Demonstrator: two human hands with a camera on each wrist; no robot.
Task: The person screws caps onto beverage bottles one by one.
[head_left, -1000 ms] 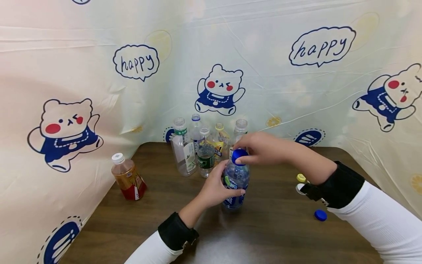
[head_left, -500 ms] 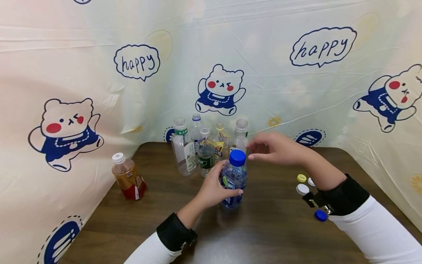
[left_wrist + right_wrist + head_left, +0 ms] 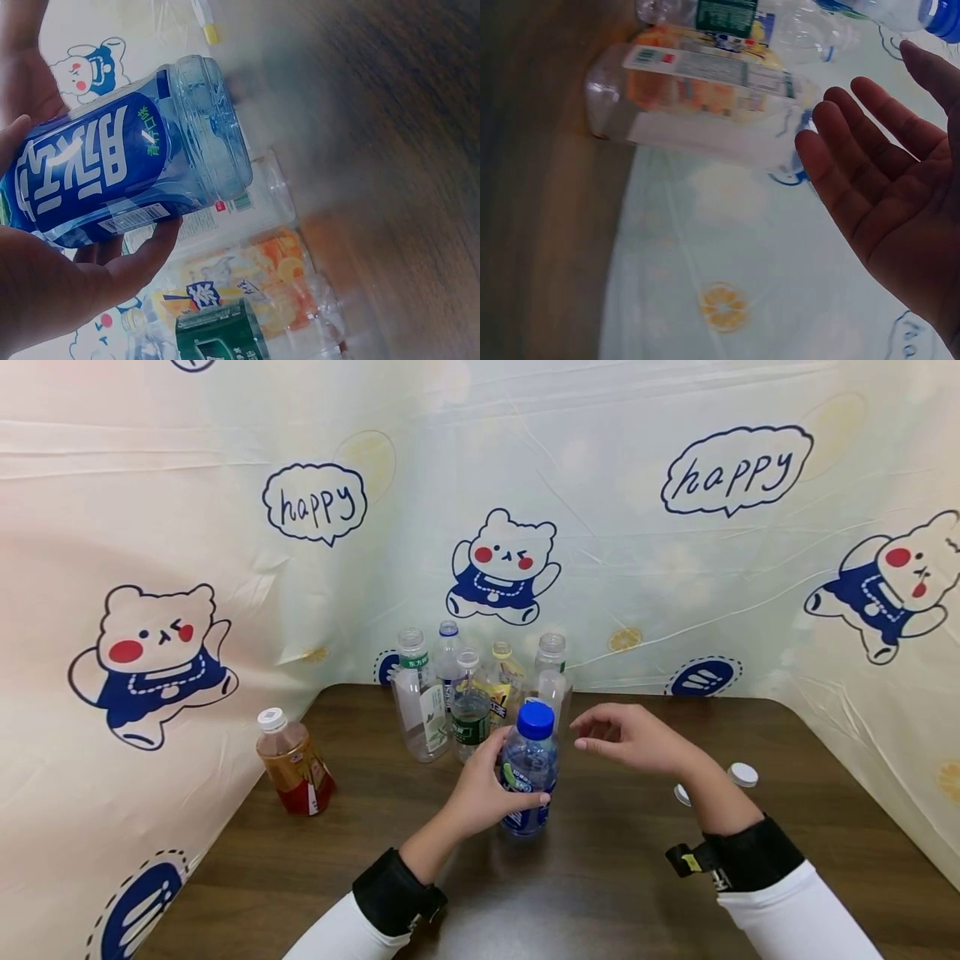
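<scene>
A clear blue-labelled plastic bottle [image 3: 527, 768] with a blue cap [image 3: 536, 721] stands upright near the middle of the table in the head view. My left hand [image 3: 480, 785] grips it around its side, thumb across the front. In the left wrist view the bottle's blue label [image 3: 90, 161] and clear base show, with fingers curled around it. My right hand [image 3: 633, 739] is to the right of the bottle, apart from the cap and holding nothing. Its fingers [image 3: 840, 154] are loosely bent in the right wrist view.
Several uncapped clear bottles [image 3: 470, 714] stand clustered behind the held one. A white-capped bottle with a brown and red label [image 3: 296, 772] stands at the left. White caps [image 3: 742, 774] lie on the right, partly hidden by my right forearm. A patterned cloth [image 3: 615, 568] hangs behind the table [image 3: 600, 893].
My right hand has let go of the blue cap and moved away to the right and slightly nearer. My left hand still holds the bottle, which has shifted slightly left.
</scene>
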